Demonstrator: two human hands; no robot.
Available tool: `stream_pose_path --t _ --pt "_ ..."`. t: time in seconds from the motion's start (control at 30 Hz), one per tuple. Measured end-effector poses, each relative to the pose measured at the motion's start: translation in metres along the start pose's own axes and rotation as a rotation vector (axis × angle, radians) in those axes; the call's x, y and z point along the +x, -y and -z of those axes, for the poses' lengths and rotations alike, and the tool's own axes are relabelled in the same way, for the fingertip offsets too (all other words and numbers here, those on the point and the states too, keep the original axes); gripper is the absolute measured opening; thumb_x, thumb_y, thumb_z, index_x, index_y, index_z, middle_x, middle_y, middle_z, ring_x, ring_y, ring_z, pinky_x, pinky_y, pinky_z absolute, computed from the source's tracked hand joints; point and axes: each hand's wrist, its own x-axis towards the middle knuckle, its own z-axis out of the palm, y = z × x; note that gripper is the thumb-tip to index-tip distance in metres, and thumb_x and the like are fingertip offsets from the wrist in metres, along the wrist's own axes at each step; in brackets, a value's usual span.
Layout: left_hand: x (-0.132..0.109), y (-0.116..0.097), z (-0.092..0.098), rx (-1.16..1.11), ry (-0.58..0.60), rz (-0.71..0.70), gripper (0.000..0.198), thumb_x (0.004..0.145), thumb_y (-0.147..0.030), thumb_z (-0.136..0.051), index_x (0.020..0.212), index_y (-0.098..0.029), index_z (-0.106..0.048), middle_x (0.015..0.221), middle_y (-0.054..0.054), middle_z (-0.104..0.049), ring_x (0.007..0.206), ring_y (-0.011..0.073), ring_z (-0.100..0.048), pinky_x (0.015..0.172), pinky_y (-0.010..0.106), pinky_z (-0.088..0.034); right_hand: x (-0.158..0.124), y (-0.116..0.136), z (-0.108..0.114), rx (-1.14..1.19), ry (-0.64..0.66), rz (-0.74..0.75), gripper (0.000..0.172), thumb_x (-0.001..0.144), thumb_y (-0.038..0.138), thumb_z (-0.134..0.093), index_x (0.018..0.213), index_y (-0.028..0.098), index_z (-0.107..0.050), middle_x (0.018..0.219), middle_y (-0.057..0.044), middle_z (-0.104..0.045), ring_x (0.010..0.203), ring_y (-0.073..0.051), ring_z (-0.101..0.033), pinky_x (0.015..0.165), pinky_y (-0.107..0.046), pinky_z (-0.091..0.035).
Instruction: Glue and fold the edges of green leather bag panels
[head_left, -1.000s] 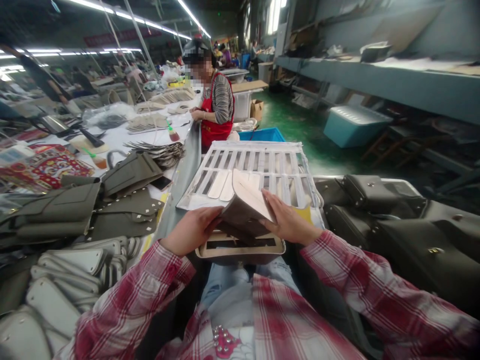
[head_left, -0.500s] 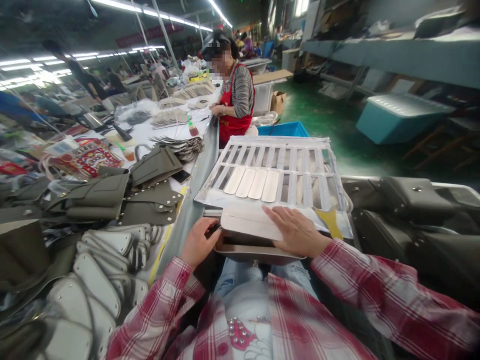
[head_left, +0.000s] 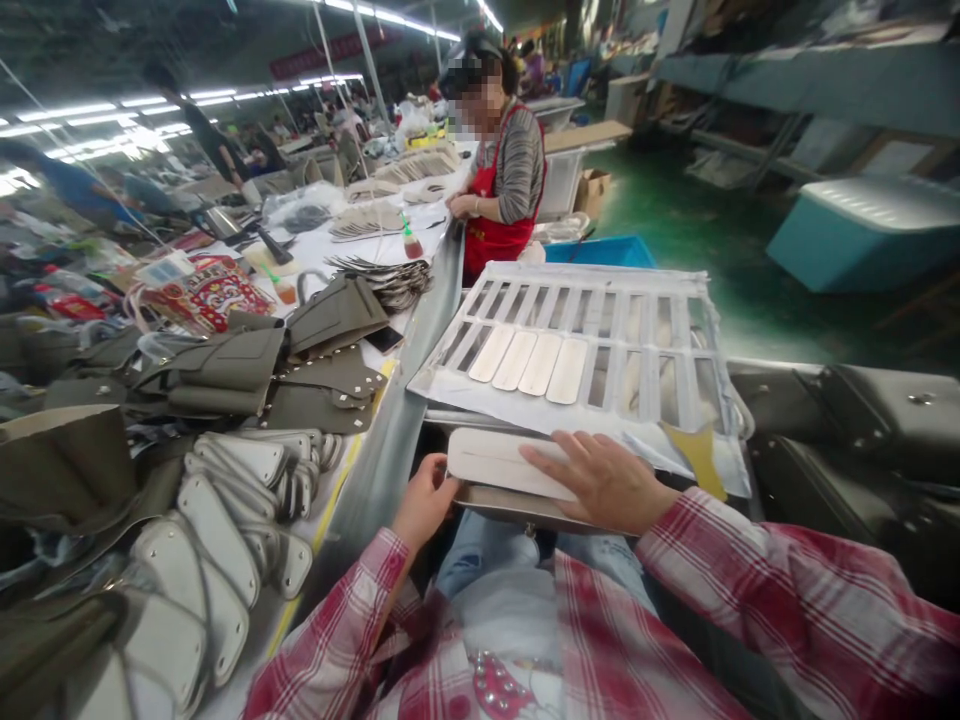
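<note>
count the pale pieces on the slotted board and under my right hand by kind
pale strips on the slotted board: 4
pale panel under the right hand: 1
total: 5

The pale panel (head_left: pixel 491 462) lying under the right hand (head_left: pixel 600 482) is looking like smooth, matt, off-white leather or leatherette, though which of the two is not showing. The slotted sheet (head_left: pixel 645 300) beyond it is showing a whitish, slightly shiny face, like card under plastic film. The four tabs (head_left: pixel 529 362) lying in its slots are looking matt and cream. On the desk (head_left: pixel 390 440), the olive bag parts (head_left: pixel 225 372) are appearing as matt, smooth leather carrying small bright metal studs. The dark bags (head_left: pixel 885 410) at the right are catching a soft sheen. The right sleeve (head_left: pixel 787 590) is showing woven checked cloth. The green floor (head_left: pixel 675 220) is gleaming, glossy.
</note>
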Motion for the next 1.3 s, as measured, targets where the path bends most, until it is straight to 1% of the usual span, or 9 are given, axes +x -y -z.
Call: stream_pose_path --t 0.13,0.3,0.43,0.57,0.8,0.93,1.1,1.2,1.3 --pt "0.000 -0.008 0.004 0.013 0.024 0.028 0.033 0.081 -0.029 -0.049 0.112 -0.020 -0.048 0.067 -0.003 -0.054 0.039 0.0088 -0.047 0.031 0.018 -0.041 -0.002 0.002 -0.007 -0.003 0.000 0.026 0.068 0.081 0.051 -0.057 0.140 0.024 -0.035 0.108 -0.015 -0.050 0.081 -0.024 -0.048 0.065 -0.034 -0.037" --pt "0.000 -0.012 0.002 -0.154 -0.026 0.079 0.040 0.072 -0.015 -0.047 0.113 -0.018 -0.045 0.058 -0.007 -0.050 0.033 0.0078 -0.042 0.029 0.018 -0.038 -0.003 0.003 -0.005 0.004 0.082 0.056 0.068 0.080 0.050 -0.059 0.139 0.023 -0.037 0.095 -0.011 -0.051 0.075 -0.023 -0.049 0.060 -0.032 -0.034" --pt "0.000 -0.017 -0.002 -0.227 -0.054 0.090 0.039 0.072 -0.016 -0.046 0.111 -0.018 -0.045 0.054 -0.008 -0.047 0.032 0.0078 -0.041 0.028 0.017 -0.037 -0.004 0.006 0.003 0.019 0.161 0.088 0.069 0.079 0.049 -0.061 0.138 0.023 -0.038 0.096 -0.011 -0.051 0.075 -0.024 -0.050 0.059 -0.032 -0.035" --pt "-0.002 -0.023 0.003 -0.132 -0.020 0.055 0.038 0.075 -0.020 -0.047 0.113 -0.018 -0.044 0.053 -0.009 -0.046 0.033 0.0082 -0.042 0.029 0.017 -0.037 0.000 0.007 0.006 0.048 0.232 0.073 0.067 0.077 0.050 -0.062 0.136 0.024 -0.041 0.096 -0.011 -0.052 0.071 -0.022 -0.052 0.057 -0.030 -0.036" --pt "0.002 -0.029 0.019 0.199 0.132 -0.114 0.043 0.082 -0.025 -0.045 0.125 -0.023 -0.042 0.054 -0.009 -0.045 0.038 0.0091 -0.045 0.038 0.018 -0.036 0.013 0.008 0.007 0.127 0.322 0.066 0.068 0.073 0.053 -0.064 0.132 0.025 -0.044 0.099 -0.013 -0.054 0.071 -0.024 -0.057 0.057 -0.031 -0.040" --pt "0.011 -0.040 0.026 0.636 0.161 -0.289 0.055 0.078 -0.014 -0.045 0.132 -0.021 -0.037 0.055 -0.006 -0.048 0.052 0.0130 -0.052 0.053 0.022 -0.039 0.025 0.010 0.006 0.174 0.357 0.020 0.067 0.074 0.052 -0.064 0.132 0.027 -0.044 0.101 -0.013 -0.054 0.076 -0.026 -0.059 0.059 -0.032 -0.043" --pt "0.011 -0.073 0.021 1.233 0.288 -0.379 0.068 0.078 -0.010 -0.045 0.142 -0.014 -0.023 0.076 0.006 -0.063 0.067 0.0220 -0.060 0.064 0.031 -0.044 0.025 0.005 -0.001 0.229 0.366 0.004 0.068 0.076 0.057 -0.058 0.135 0.029 -0.040 0.104 -0.014 -0.054 0.083 -0.028 -0.059 0.065 -0.036 -0.046" --pt "0.003 -0.092 0.003 1.170 0.276 -0.589 0.057 0.082 -0.021 -0.049 0.136 -0.016 -0.033 0.098 0.010 -0.062 0.089 0.0247 -0.059 0.077 0.035 -0.046 0.021 0.004 -0.002 0.272 0.361 -0.004 0.070 0.075 0.057 -0.058 0.136 0.031 -0.038 0.103 -0.013 -0.053 0.083 -0.029 -0.059 0.065 -0.038 -0.046" --pt "0.003 -0.096 -0.026 0.916 0.454 -0.729 0.023 0.086 -0.027 -0.045 0.101 -0.015 -0.057 0.097 0.010 -0.061 0.091 0.0229 -0.057 0.080 0.033 -0.045 0.022 0.003 -0.001 0.325 0.363 -0.031 0.061 0.074 0.055 -0.059 0.127 0.027 -0.051 0.098 -0.013 -0.054 0.081 -0.029 -0.058 0.065 -0.040 -0.047"
